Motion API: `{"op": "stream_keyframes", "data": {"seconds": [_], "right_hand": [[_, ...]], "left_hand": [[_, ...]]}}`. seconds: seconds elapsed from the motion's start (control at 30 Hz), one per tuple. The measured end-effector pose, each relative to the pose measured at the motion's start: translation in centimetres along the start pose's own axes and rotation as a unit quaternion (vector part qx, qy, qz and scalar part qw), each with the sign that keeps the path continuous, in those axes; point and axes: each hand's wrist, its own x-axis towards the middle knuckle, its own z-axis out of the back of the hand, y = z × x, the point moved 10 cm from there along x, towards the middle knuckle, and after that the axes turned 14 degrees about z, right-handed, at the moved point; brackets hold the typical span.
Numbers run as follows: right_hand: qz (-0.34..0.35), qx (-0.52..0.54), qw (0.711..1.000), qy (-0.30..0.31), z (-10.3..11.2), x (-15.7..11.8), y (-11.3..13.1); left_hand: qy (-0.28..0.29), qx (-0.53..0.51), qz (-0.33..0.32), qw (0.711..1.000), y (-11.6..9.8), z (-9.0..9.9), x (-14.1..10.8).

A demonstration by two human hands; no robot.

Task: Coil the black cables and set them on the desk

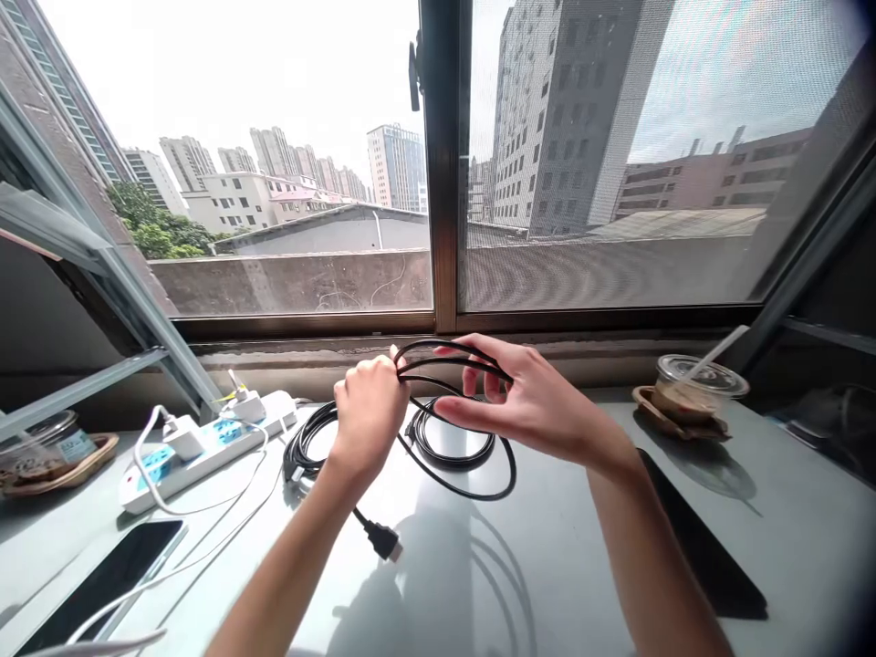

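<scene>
My left hand (373,406) is closed around a bundle of black HDMI cable (438,362), gathered in loose loops above the table. The cable's plug (383,540) hangs below that hand. My right hand (524,392) is at the other side of the loops, fingers curled and thumb apart from them. The loops run into the crook of its thumb, and one larger loop droops beneath it. Behind the hands, a coiled black cable (455,459) lies on the table. Another black coil (296,456) sits to the left, partly hidden by my left hand and forearm.
A white power strip (205,456) with plugged-in chargers and white cords stands left, near a phone (102,584). Lidded cups in brown cardboard holders stand at far left (51,452) and right (691,392). A dark flat object (712,547) lies by my right forearm. A window (444,182) rises behind.
</scene>
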Motion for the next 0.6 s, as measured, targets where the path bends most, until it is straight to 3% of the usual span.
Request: {"op": "stream_keyframes", "data": {"seconds": [0.1, 0.2, 0.3, 0.43, 0.5, 0.6], "right_hand": [[0.019, -0.107, 0.994, -0.007, -0.3, 0.4, 0.2], [0.037, -0.123, 0.991, -0.023, 0.1, 0.5, 0.2], [0.063, -0.114, 0.99, -0.061, 1.4, 0.4, 0.5], [0.061, -0.052, 0.992, -0.1, 2.8, 0.0, 0.5], [0.027, -0.01, 0.994, -0.107, 3.1, -0.2, -0.3], [-0.015, 0.028, 0.99, -0.136, 3.7, -0.4, -1.5]], "left_hand": [[0.048, -0.055, -0.028, 0.997, -0.3, -0.6, 0.1], [0.062, -0.152, -0.051, 0.985, -0.5, -0.2, 0.1], [0.048, -0.279, -0.097, 0.954, -0.8, 1.3, -0.2], [0.132, -0.418, -0.167, 0.883, -1.4, 1.8, -0.7], [0.156, -0.436, -0.178, 0.868, -1.5, 1.9, -0.6], [0.125, -0.439, -0.197, 0.868, -1.4, 2.8, -0.4]]}}
